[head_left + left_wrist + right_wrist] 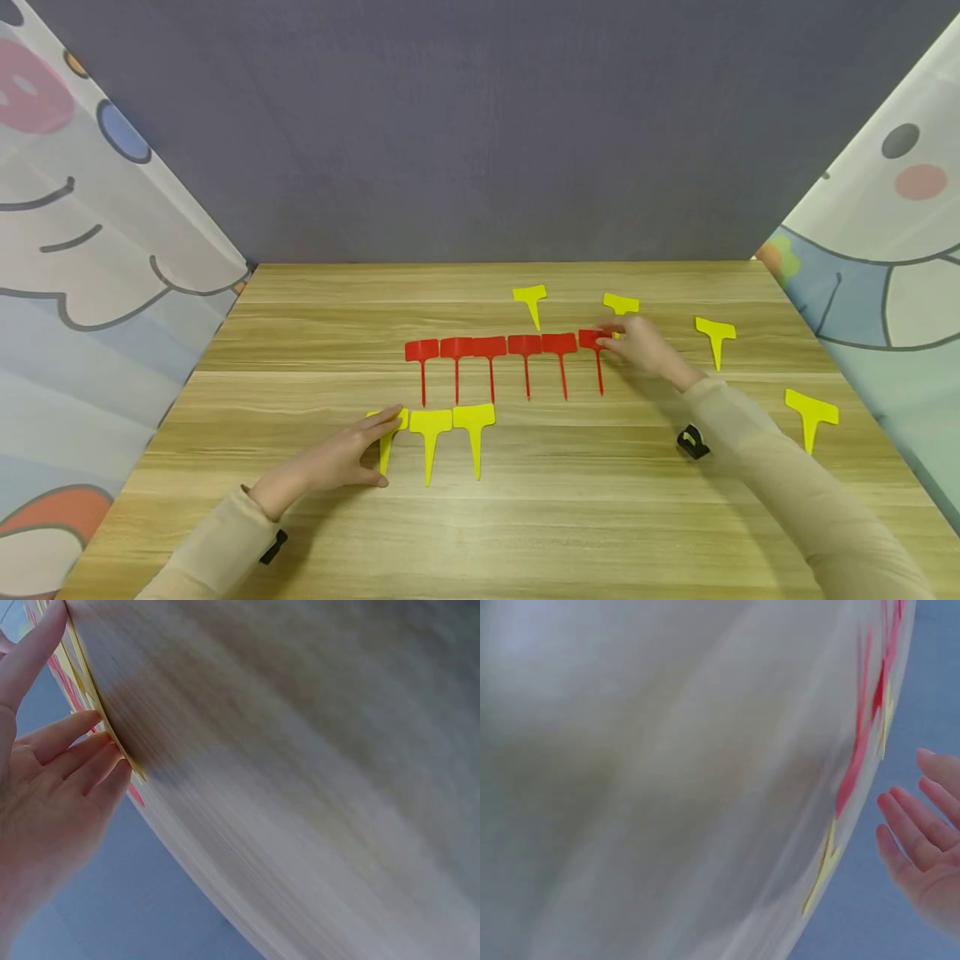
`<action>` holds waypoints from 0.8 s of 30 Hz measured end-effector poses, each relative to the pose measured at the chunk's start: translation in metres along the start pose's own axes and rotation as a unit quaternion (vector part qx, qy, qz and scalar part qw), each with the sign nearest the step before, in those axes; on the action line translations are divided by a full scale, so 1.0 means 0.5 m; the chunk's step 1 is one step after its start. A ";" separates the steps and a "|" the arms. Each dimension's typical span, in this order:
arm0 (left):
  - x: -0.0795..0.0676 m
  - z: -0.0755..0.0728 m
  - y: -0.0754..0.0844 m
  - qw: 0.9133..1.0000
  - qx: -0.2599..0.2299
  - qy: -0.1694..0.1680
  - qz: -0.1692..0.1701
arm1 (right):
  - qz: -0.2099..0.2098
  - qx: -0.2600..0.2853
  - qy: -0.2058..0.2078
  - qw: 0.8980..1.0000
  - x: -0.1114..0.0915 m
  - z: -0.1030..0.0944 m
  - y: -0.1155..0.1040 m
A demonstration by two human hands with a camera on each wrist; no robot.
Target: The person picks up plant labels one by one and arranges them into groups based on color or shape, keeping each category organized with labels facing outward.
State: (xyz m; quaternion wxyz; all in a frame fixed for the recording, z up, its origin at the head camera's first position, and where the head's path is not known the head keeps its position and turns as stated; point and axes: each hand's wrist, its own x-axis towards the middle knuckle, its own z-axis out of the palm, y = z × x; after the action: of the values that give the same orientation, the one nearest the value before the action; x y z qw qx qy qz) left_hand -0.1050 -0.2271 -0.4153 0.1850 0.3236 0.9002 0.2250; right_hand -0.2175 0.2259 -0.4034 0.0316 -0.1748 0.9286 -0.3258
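Observation:
Several red T-shaped plant labels [525,344] lie in a row across the table, stems toward me. In front of them, three yellow plant labels [431,423] stand side by side in a shorter row. My left hand [341,457] is at the leftmost yellow label [386,454], fingertips over its head and thumb near its tip, partly covering it. In the left wrist view, the straight fingers [97,769] touch its edge. My right hand [643,343] hovers at the rightmost red label [598,367], fingers extended, partly hiding a yellow label [621,303] behind it.
More yellow labels lie loose: one behind the red row [531,293], two on the right, a farther one [716,331] and a nearer one [811,410]. A dark wall panel [480,133] closes off the table's back edge, and printed curtains [885,217] flank both sides.

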 end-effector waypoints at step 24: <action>0.000 0.007 -0.007 1.000 0.005 0.008 0.004 | 0.045 0.071 -0.014 0.996 0.141 0.030 -0.053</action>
State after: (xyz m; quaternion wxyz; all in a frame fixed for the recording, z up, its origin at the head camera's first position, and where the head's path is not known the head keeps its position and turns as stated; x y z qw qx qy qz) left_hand -0.1049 -0.2286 -0.4198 0.1751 0.3264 0.9015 0.2241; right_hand -0.2730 0.1736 -0.3949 0.0718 -0.1344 0.9094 -0.3871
